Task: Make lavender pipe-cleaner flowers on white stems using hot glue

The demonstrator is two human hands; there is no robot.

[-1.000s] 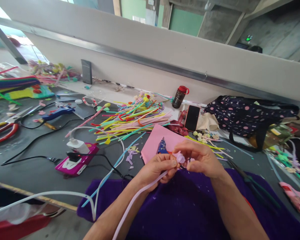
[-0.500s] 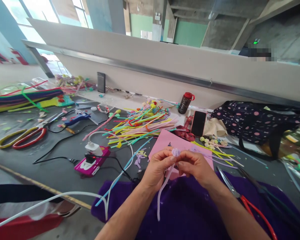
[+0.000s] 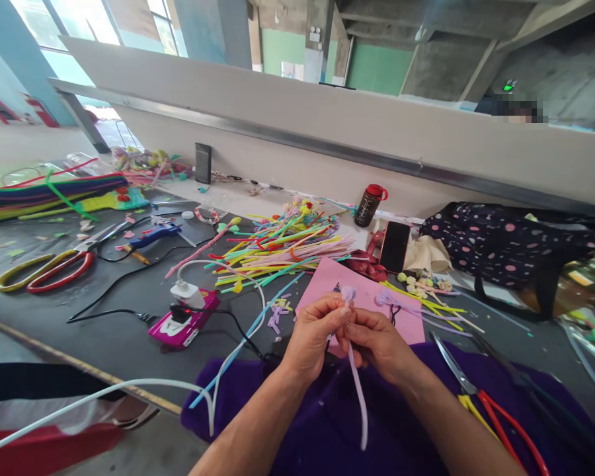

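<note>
Left fingers (image 3: 333, 320) and right fingers (image 3: 369, 325) pinch a lilac stem (image 3: 358, 390); bud (image 3: 348, 293) uppermost.

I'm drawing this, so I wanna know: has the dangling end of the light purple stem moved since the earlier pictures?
Yes, the dangling end of the light purple stem has swung right, farther from the magenta power strip.

Surface (image 3: 116, 350) — dark grey | left: red-and-yellow-handled scissors (image 3: 83, 247), blue-handled tool (image 3: 153, 235) | middle: magenta power strip (image 3: 194, 322), heap of coloured fuzzy stems (image 3: 277, 253), pink sheet (image 3: 364, 283) — lilac scraps (image 3: 276, 313) just beside it
</note>
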